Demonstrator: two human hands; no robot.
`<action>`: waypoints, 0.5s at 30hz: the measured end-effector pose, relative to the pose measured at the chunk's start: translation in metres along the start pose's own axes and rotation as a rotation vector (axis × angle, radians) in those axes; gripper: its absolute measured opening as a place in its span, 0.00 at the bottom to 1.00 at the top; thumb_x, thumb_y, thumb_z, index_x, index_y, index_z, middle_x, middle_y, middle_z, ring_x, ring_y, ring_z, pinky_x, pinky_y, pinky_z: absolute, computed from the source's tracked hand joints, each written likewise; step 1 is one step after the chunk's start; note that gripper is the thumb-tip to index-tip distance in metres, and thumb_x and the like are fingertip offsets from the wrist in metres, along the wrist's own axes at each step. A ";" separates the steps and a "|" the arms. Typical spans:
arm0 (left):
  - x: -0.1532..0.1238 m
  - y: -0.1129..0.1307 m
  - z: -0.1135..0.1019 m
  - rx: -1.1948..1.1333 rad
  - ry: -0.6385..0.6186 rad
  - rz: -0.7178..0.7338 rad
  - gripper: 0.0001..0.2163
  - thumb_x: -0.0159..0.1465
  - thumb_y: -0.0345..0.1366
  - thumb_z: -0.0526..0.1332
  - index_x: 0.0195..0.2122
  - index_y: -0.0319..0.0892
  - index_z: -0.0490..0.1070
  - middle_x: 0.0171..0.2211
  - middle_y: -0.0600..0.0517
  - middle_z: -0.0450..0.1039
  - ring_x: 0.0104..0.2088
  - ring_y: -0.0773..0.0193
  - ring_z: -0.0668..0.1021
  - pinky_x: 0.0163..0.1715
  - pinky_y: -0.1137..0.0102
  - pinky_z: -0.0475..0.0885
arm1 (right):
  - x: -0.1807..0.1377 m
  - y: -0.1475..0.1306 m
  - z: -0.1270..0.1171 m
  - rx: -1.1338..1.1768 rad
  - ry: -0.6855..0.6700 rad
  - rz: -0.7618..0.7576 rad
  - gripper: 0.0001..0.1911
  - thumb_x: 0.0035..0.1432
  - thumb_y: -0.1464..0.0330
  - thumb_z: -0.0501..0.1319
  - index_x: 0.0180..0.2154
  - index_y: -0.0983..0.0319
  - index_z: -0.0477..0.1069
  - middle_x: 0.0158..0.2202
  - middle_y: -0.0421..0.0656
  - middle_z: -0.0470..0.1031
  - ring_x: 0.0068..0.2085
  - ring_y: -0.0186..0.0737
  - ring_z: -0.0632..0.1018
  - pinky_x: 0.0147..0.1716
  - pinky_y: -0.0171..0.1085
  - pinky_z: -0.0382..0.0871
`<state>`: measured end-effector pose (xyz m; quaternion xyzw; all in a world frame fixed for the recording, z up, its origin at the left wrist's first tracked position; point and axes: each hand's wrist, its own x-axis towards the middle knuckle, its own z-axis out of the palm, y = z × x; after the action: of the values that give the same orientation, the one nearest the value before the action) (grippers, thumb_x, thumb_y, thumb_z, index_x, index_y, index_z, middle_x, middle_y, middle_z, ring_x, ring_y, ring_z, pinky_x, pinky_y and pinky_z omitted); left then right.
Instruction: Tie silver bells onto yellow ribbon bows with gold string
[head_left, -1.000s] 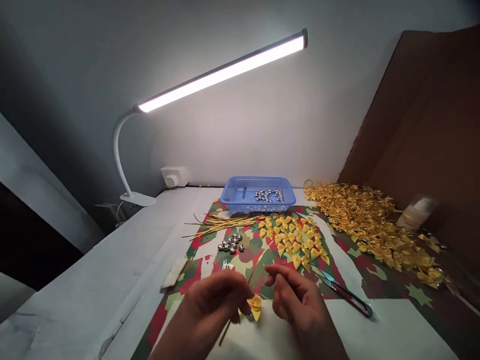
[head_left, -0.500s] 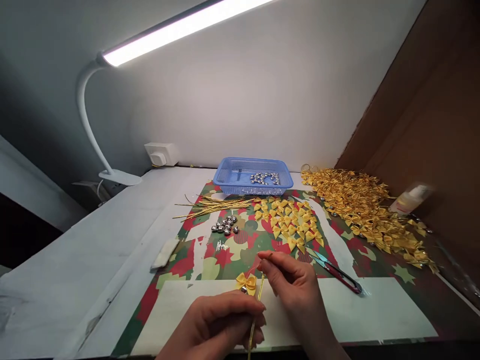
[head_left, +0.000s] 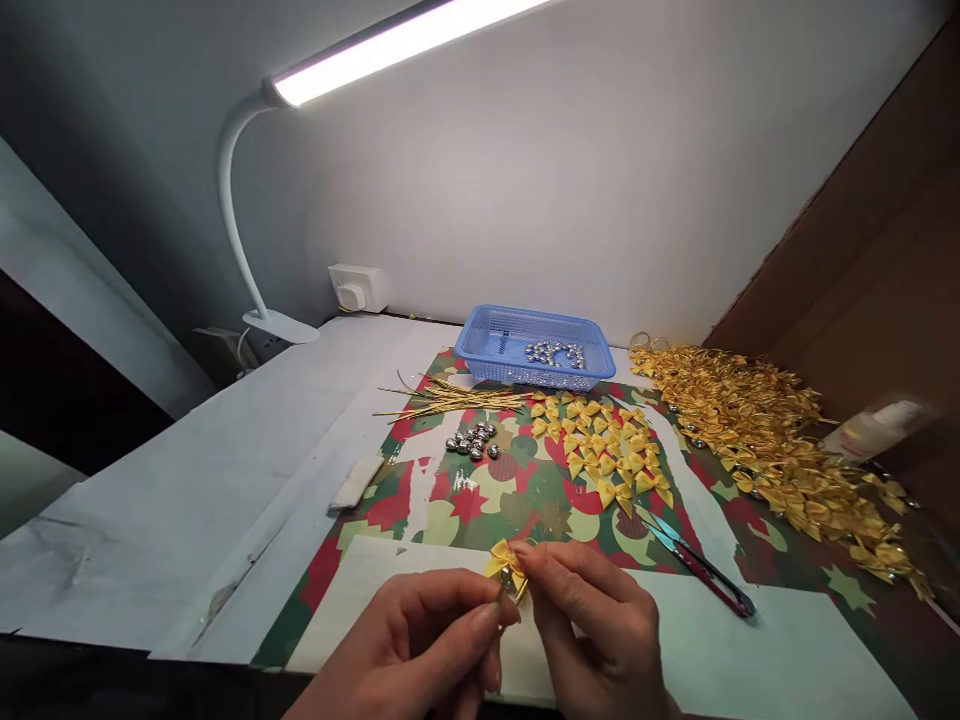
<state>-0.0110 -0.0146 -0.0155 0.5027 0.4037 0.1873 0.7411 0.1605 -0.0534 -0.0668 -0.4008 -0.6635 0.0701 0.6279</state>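
A yellow ribbon bow with a small silver bell sits between my two hands, above the white sheet. My left hand pinches a gold cord just under the bell, thumb against forefinger. From the other side my right hand closes its fingertips on the gold cord at the bow's right edge. Its fingers partly cover the bow, and the exact grip points are hidden.
Loose yellow bows, silver bells and gold cords lie ahead. Behind them stands a blue basket holding beads. Snips lie right, near a heap of bows and a bottle. A lamp arches overhead.
My right hand has come down beside the bow, and both hands' fingertips are now close together around the bell. The cord's long upright stretch no longer shows. The view has shifted left.
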 end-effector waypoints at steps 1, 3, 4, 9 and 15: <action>0.001 0.000 0.000 0.018 0.007 -0.008 0.18 0.61 0.51 0.70 0.28 0.41 0.77 0.21 0.58 0.69 0.17 0.73 0.64 0.17 0.76 0.56 | -0.001 0.000 0.000 -0.030 -0.012 -0.033 0.27 0.63 0.84 0.59 0.60 0.60 0.74 0.41 0.47 0.83 0.37 0.38 0.82 0.34 0.34 0.78; 0.002 0.001 -0.001 0.056 0.008 -0.029 0.19 0.61 0.53 0.69 0.26 0.40 0.75 0.20 0.58 0.69 0.17 0.73 0.63 0.17 0.76 0.56 | -0.002 0.001 0.001 -0.128 -0.027 -0.124 0.23 0.65 0.82 0.59 0.60 0.64 0.73 0.40 0.49 0.83 0.32 0.40 0.79 0.28 0.37 0.75; 0.002 0.002 -0.001 0.072 0.004 -0.036 0.19 0.61 0.53 0.68 0.25 0.41 0.74 0.20 0.58 0.69 0.17 0.73 0.63 0.17 0.75 0.56 | -0.002 0.002 0.002 -0.184 -0.033 -0.173 0.20 0.66 0.80 0.59 0.58 0.66 0.74 0.39 0.50 0.83 0.30 0.39 0.76 0.26 0.37 0.72; -0.002 0.002 -0.004 0.097 -0.026 -0.029 0.18 0.64 0.50 0.65 0.25 0.42 0.71 0.17 0.60 0.62 0.17 0.71 0.60 0.18 0.73 0.53 | 0.001 0.001 0.007 -0.288 -0.040 -0.278 0.13 0.71 0.78 0.56 0.50 0.71 0.77 0.36 0.52 0.84 0.27 0.38 0.73 0.23 0.38 0.66; -0.005 0.002 -0.008 0.111 -0.013 0.004 0.16 0.62 0.51 0.67 0.28 0.42 0.73 0.19 0.60 0.62 0.21 0.68 0.61 0.22 0.71 0.54 | 0.004 -0.001 0.008 -0.329 -0.060 -0.269 0.13 0.72 0.77 0.55 0.48 0.71 0.77 0.34 0.50 0.83 0.26 0.39 0.73 0.23 0.38 0.65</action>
<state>-0.0196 -0.0123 -0.0133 0.5450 0.4079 0.1628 0.7142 0.1538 -0.0486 -0.0650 -0.4036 -0.7320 -0.1116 0.5374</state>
